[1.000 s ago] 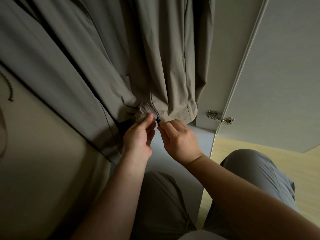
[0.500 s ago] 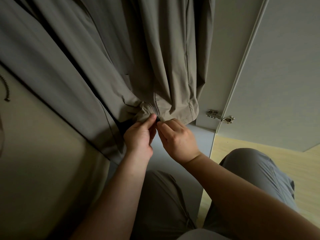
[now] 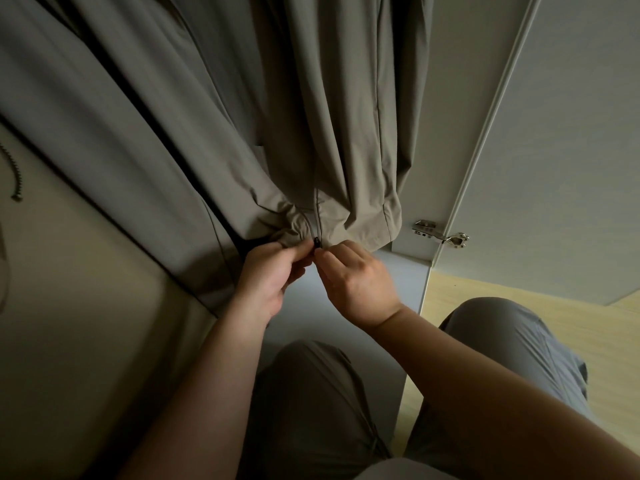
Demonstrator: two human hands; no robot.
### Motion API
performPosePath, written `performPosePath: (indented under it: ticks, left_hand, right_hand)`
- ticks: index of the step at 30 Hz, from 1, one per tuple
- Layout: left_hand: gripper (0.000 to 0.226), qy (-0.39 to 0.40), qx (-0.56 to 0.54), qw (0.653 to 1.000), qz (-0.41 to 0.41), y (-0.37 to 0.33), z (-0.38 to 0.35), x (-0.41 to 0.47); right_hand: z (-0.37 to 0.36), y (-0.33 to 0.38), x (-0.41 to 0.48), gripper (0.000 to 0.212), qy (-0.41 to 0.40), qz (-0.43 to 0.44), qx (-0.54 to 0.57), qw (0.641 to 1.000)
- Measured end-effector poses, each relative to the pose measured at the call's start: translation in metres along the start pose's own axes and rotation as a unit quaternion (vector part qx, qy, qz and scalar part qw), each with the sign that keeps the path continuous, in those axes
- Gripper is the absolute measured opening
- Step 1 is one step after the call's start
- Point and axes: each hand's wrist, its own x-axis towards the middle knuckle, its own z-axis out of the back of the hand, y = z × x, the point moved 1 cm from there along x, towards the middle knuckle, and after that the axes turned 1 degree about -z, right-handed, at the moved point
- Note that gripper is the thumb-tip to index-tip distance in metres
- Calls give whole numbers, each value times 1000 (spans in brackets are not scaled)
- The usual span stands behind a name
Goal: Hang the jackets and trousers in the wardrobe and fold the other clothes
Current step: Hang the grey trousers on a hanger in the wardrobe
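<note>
A khaki-grey jacket hangs inside the wardrobe, its hem just above my hands. At the bottom of its front zip sits a small black zipper slider. My left hand pinches the bunched left hem beside the zip. My right hand pinches the zip's lower end from the right, fingertips at the slider. A second grey garment hangs to the left of the jacket. The hangers and rail are out of view.
The open wardrobe door stands at the right, with a metal hinge at its inner edge. The wardrobe floor lies under the jacket. My knees in grey trousers are below, over a wooden floor.
My hands have closed in on the zip's lower end; the left hand's fingers curled tighter on the hem. The jacket hem has lifted slightly.
</note>
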Motion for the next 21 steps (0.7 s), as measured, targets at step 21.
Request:
performPosePath:
  ticks: [21]
  left_hand:
    - [27,75,95,990,-73,18,7,9]
  right_hand:
    - [-9,2,2,14,30,14,-5,999]
